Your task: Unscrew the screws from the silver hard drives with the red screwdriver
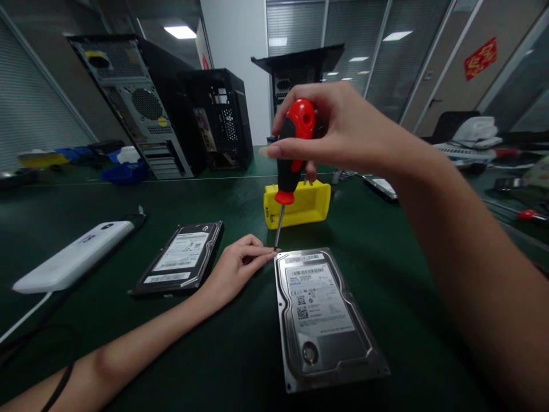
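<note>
My right hand (326, 129) grips a red and black screwdriver (290, 166) by its handle, its shaft pointing down. The tip meets the fingertips of my left hand (240, 260), by the far left corner of a silver hard drive (321, 315). Thumb and fingers of that left hand are pinched together; what is between them, if anything, is too small to make out. The hard drive lies flat, label up. Left of my left hand lies a second hard drive (180, 257). Behind the screwdriver sits a yellow bin (306, 206) with small bits near its left end.
Black computer cases (137, 103) stand at the back left, with another case (295, 74) behind my right hand. A white power bank (77, 254) with a cable lies left. Blue trays (124, 171) are farther back. Another drive (381, 187) lies beyond my right forearm.
</note>
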The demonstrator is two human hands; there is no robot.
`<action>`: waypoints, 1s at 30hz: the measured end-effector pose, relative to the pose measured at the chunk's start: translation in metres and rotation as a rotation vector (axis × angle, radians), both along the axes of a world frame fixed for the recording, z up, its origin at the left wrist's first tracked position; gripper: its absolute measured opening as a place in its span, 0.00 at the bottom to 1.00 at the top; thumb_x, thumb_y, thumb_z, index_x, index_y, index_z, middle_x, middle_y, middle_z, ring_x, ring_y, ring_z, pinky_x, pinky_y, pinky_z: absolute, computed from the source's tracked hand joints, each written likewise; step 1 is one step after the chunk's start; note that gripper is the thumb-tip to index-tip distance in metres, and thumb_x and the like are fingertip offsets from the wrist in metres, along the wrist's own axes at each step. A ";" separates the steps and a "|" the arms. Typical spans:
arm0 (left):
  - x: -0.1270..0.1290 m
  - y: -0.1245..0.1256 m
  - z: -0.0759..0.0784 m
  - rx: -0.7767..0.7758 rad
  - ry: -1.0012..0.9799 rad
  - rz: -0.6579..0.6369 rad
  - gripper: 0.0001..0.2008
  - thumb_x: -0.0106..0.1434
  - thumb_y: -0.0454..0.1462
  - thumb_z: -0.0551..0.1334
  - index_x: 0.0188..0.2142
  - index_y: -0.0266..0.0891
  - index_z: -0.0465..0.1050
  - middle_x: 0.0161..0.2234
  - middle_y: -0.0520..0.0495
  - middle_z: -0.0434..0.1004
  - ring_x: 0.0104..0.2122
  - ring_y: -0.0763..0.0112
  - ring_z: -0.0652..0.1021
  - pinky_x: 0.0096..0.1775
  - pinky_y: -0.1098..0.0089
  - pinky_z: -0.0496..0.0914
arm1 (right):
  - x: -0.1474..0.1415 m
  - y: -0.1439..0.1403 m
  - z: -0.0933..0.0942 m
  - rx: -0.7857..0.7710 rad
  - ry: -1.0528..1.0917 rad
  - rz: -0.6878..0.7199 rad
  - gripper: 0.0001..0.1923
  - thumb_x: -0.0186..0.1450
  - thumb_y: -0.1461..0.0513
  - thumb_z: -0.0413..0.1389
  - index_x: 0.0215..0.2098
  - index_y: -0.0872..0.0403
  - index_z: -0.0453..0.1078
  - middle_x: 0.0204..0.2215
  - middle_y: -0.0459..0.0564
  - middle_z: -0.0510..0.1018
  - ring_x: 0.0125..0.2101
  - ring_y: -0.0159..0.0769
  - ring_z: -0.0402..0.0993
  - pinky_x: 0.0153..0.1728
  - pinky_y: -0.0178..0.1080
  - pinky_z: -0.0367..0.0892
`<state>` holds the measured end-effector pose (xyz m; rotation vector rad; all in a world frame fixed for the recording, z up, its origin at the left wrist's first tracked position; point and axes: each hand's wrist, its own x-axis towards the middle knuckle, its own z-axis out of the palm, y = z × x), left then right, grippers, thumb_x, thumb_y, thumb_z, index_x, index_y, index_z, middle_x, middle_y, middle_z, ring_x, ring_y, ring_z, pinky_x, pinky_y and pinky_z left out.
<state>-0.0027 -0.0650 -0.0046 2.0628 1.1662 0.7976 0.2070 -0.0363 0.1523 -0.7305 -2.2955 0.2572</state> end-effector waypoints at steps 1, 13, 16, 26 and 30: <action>0.000 0.000 0.001 -0.012 0.000 -0.002 0.13 0.64 0.42 0.56 0.40 0.43 0.77 0.35 0.49 0.68 0.35 0.68 0.71 0.36 0.68 0.65 | 0.000 0.001 -0.001 0.007 0.005 0.008 0.18 0.56 0.49 0.57 0.39 0.52 0.66 0.33 0.49 0.71 0.25 0.28 0.69 0.20 0.30 0.67; 0.000 0.000 0.002 -0.038 -0.004 -0.022 0.13 0.64 0.41 0.55 0.40 0.42 0.76 0.35 0.48 0.67 0.35 0.68 0.71 0.37 0.68 0.66 | -0.002 0.003 -0.003 0.022 -0.001 0.012 0.21 0.56 0.50 0.57 0.41 0.55 0.67 0.34 0.49 0.73 0.25 0.27 0.70 0.21 0.31 0.65; 0.000 0.000 0.002 -0.043 -0.002 -0.024 0.13 0.64 0.42 0.55 0.41 0.43 0.76 0.35 0.48 0.67 0.36 0.68 0.71 0.37 0.68 0.66 | 0.000 0.004 -0.002 0.053 0.013 0.054 0.19 0.56 0.50 0.56 0.40 0.54 0.67 0.32 0.48 0.73 0.24 0.26 0.69 0.19 0.30 0.65; -0.001 0.000 0.001 -0.018 0.009 -0.026 0.12 0.64 0.41 0.56 0.41 0.42 0.76 0.34 0.49 0.67 0.35 0.69 0.70 0.36 0.69 0.65 | 0.001 0.005 -0.003 0.064 -0.007 0.058 0.17 0.57 0.50 0.55 0.40 0.53 0.66 0.32 0.48 0.72 0.24 0.26 0.69 0.19 0.31 0.65; -0.001 0.000 0.001 -0.008 0.010 -0.030 0.12 0.64 0.40 0.56 0.40 0.41 0.76 0.34 0.49 0.67 0.35 0.69 0.71 0.36 0.68 0.65 | -0.001 0.004 -0.003 0.043 -0.016 0.049 0.16 0.58 0.51 0.56 0.39 0.51 0.66 0.31 0.47 0.71 0.24 0.27 0.69 0.20 0.33 0.65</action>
